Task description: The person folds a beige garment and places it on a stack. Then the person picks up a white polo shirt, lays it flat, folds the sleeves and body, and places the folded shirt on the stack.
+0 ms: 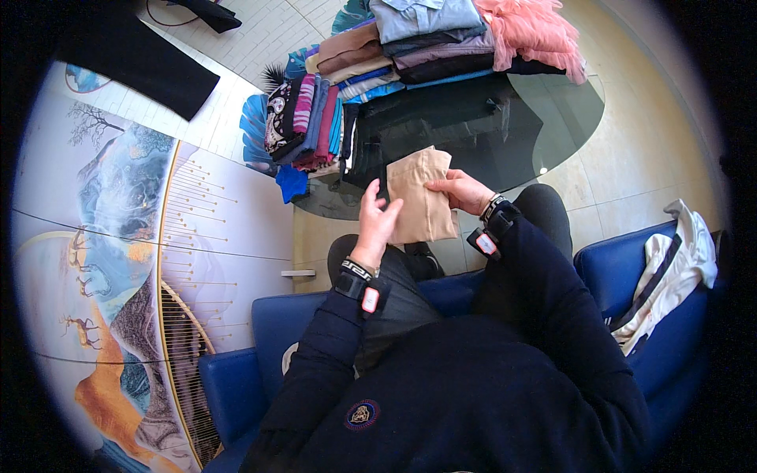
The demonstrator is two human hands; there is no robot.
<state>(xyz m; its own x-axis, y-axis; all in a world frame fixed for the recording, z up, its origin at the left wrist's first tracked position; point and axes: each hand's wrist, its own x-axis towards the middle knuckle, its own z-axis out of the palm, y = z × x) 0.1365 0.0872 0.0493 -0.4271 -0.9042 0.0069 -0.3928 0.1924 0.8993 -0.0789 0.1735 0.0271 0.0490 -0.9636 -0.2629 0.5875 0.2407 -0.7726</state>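
Note:
A folded beige cloth garment [419, 198] is held up in front of my lap, near the close edge of the dark glass table [449, 130]. My right hand [464, 190] grips it at its right side, thumb on top of the cloth. My left hand [378, 219] is at its left edge with the fingers spread and the thumb by the cloth; whether it touches the cloth I cannot tell. Beyond lie stacks of folded clothes: a patterned and striped stack [304, 118] at the left, and shirts with a light blue one [426, 20] on top.
A pink tulle garment [535, 32] lies at the table's far right. A small blue cloth [291, 183] sits at its left edge. I sit on a blue sofa [227, 378]; a white garment with a dark stripe [668, 272] hangs over its right side. A painted wall panel [118, 236] is at left.

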